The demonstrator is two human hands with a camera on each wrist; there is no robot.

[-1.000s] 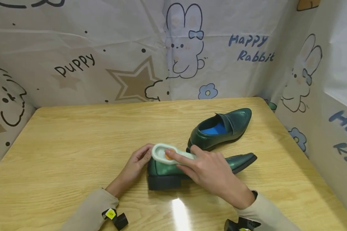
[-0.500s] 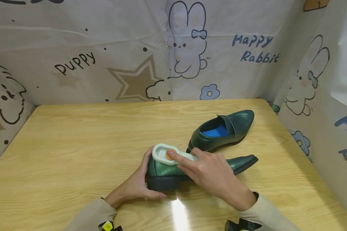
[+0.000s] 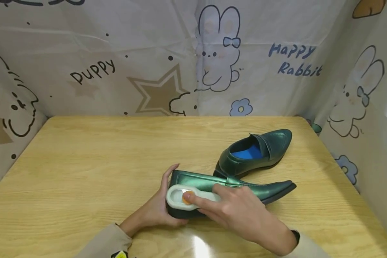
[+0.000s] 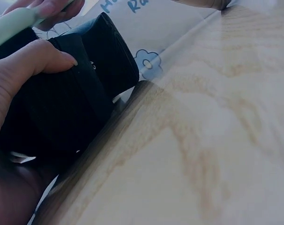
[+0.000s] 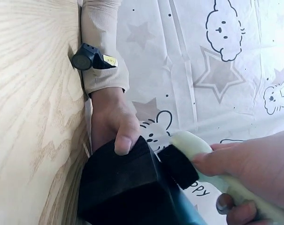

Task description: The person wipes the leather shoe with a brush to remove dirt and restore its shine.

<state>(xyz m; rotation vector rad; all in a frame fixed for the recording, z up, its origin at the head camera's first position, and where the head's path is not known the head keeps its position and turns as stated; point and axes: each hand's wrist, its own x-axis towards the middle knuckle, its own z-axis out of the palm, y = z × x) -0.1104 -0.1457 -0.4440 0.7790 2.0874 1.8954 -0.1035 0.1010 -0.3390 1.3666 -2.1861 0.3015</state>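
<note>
A glossy green loafer (image 3: 196, 181) lies tilted on its side, toe to the right, with its black heel facing me. My left hand (image 3: 158, 208) grips it round the heel end. In the left wrist view the left thumb (image 4: 43, 56) presses on the dark heel. My right hand (image 3: 245, 213) holds a pale green brush (image 3: 175, 197), its index finger on an orange button. Black bristles (image 5: 179, 166) show in the right wrist view, against or very near the shoe's side just above the heel. The sole's far side is hidden.
The matching green loafer (image 3: 275, 145), with a blue insole, stands upright just behind the held one. Both are on a light wooden table (image 3: 100, 157). A printed cloth (image 3: 142, 32) hangs along the table's back and sides.
The left hand has shifted from the back of the heel to a grip round it, thumb at the sole. The shoe has rolled, and the brush has moved down from the top edge toward the heel.
</note>
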